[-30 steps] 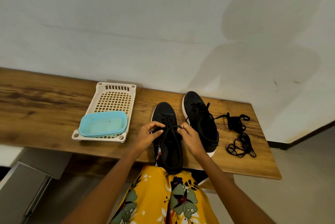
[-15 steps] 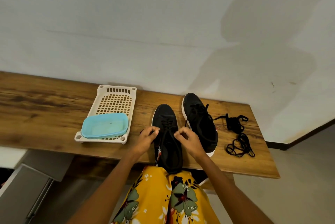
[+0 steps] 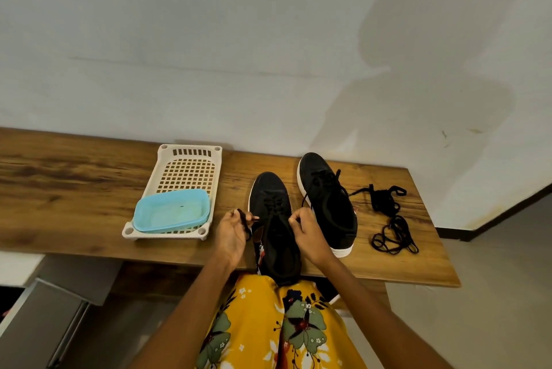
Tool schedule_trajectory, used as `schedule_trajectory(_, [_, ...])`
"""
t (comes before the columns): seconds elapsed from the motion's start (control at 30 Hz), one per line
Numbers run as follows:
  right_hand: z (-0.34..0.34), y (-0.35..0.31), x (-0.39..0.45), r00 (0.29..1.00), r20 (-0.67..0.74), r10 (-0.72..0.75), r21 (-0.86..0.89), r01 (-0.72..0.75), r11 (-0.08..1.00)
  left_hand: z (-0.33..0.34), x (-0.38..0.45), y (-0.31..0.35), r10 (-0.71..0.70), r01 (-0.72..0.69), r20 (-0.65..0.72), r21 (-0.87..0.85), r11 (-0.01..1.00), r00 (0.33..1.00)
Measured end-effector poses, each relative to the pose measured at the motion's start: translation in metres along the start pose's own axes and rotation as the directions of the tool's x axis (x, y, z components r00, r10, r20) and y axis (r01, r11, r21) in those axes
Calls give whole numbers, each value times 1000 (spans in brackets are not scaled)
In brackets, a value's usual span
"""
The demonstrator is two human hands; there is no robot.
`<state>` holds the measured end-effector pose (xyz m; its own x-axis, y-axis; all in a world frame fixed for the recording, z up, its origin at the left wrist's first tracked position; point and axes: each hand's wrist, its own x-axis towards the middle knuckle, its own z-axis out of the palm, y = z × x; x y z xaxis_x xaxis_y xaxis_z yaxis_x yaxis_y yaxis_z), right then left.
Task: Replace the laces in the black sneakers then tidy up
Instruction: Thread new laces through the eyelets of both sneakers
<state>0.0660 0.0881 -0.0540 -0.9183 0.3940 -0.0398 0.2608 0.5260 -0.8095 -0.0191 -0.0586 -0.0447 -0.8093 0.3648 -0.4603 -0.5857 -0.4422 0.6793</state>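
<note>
1. Sneakers first, from the head view: the near black sneaker (image 3: 274, 228) lies toe-away on the wooden worktop (image 3: 74, 189), its heel hanging over the front edge above the person's yellow flowered garment (image 3: 268, 333).
2. The left hand (image 3: 231, 232) sits just left of that shoe, its grip closed in a pinch on one end of the black lace (image 3: 245, 219), which loops over the fingers.
3. The right hand (image 3: 306, 229) sits just right of the same shoe, fingers curled, its grip pinching the other lace end; the pinch itself is small and partly hidden by the knuckles.
4. Between the two grips the lace crosses the shoe's eyelets, just beyond the fingertips.
5. The second black sneaker (image 3: 328, 204), white-soled, lies right of the right-hand grip and a little farther away, just beside the first shoe, with laces threaded and one strand trailing to its right.
6. Farther right of that grip, a loose tangle of black laces (image 3: 391, 219) lies on the worktop, apart from both shoes.
7. Left of the left-hand grip stands a white perforated tray (image 3: 188, 159), near but not touching the hand.
8. A light blue container (image 3: 171, 210) rests in the tray's near end.
</note>
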Motion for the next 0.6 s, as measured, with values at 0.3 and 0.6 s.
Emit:
schedule_trajectory(0.3, [-23, -19, 1, 984, 151, 93, -57, -85, 995, -4, -1, 17, 126, -85, -27, 599, 796, 992])
schedule_trajectory(0.6, [-111, -141, 27, 987, 159, -26, 404, -41, 914, 94, -56, 113, -7, -438, 462, 846, 303, 887])
